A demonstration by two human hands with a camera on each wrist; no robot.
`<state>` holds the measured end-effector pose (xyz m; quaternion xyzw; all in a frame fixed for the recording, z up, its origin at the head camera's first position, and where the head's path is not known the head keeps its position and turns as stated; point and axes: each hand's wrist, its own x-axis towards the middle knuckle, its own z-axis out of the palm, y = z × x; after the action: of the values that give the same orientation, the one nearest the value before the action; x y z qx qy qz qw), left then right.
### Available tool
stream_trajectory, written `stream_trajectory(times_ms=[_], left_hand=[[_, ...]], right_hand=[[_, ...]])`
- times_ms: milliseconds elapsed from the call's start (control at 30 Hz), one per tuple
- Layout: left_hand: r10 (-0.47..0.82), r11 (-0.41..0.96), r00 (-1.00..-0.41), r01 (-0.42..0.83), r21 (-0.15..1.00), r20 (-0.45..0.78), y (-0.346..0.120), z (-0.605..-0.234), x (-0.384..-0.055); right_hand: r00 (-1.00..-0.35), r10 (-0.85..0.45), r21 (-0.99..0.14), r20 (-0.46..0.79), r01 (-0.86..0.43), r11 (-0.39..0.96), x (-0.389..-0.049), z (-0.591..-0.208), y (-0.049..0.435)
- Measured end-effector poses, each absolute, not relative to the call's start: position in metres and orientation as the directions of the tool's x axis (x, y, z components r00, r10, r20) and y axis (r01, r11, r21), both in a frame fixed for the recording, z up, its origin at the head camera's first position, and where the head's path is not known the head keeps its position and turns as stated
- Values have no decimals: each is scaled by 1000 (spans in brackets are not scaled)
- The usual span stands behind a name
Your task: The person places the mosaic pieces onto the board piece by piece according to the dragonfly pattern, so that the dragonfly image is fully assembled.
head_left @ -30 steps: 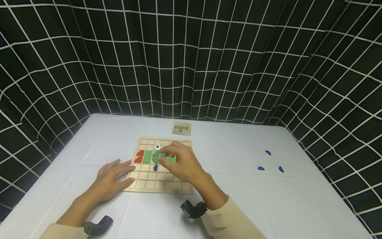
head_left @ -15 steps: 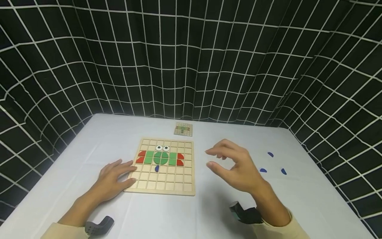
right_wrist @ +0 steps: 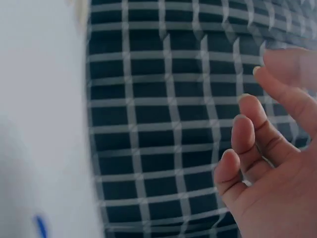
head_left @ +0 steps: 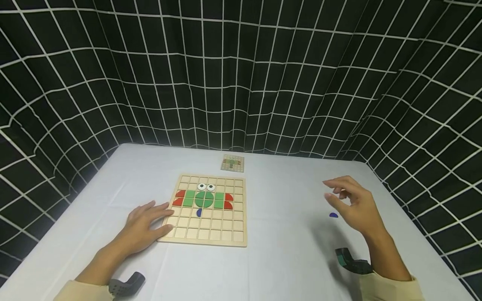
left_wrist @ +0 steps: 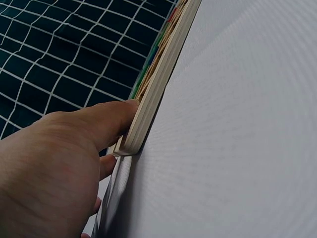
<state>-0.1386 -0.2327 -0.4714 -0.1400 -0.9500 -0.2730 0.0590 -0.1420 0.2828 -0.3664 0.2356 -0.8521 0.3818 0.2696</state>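
Observation:
A wooden grid board [head_left: 222, 223] lies on the white table. Set in its cells are two eye pieces [head_left: 206, 187], green pieces [head_left: 204, 200] forming a circle with squares beside it, red pieces [head_left: 228, 201] at both ends and one blue piece [head_left: 199, 212] below. My left hand [head_left: 141, 225] rests on the board's left edge, fingers spread; the left wrist view shows the thumb [left_wrist: 116, 119] on the rim. Above the table at the right, my right hand [head_left: 354, 205] hovers with bent, parted fingers and nothing between them. A blue half-round piece [head_left: 333, 215] lies beneath it.
A small pattern card [head_left: 232, 163] with a similar picture lies behind the board. Dark curtains [head_left: 233, 75] with white grid lines surround the table [head_left: 278, 242]. The right hand hides part of the table at the right.
My right hand has moved from over the board to the right, above the loose blue pieces, and now covers two of them. The left hand stays on the board's edge.

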Motion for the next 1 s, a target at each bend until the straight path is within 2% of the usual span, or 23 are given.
stream_trajectory(times_ms=[133,233,333,467,733,900,1000], left_hand=[[232,810,-954,298,506,191,-234,-472,-139],[235,806,-954,299,510,189,-233,-473,-140],[241,805,-952,305,509,189,-232,-474,-139],[243,805,-951,309,507,193,-232,-471,-138],[247,808,-949,312,500,194,-234,-468,-139],[242,810,-953,301,503,181,-233,-469,-139],[243,811,-954,300,502,178,-233,-469,-139]], right_hand=[[-851,-18,-584,526,-377,719,-151,-389,302],[-891,77,-589,448,-230,775,-154,-405,315],[-916,131,-587,379,-128,800,-157,-419,327],[-955,142,-563,261,-31,826,-159,-434,338],[-994,71,-485,88,19,874,-161,-444,340],[-998,32,-479,59,0,878,-157,-446,337],[-996,-8,-496,85,-49,867,-156,-449,335]])
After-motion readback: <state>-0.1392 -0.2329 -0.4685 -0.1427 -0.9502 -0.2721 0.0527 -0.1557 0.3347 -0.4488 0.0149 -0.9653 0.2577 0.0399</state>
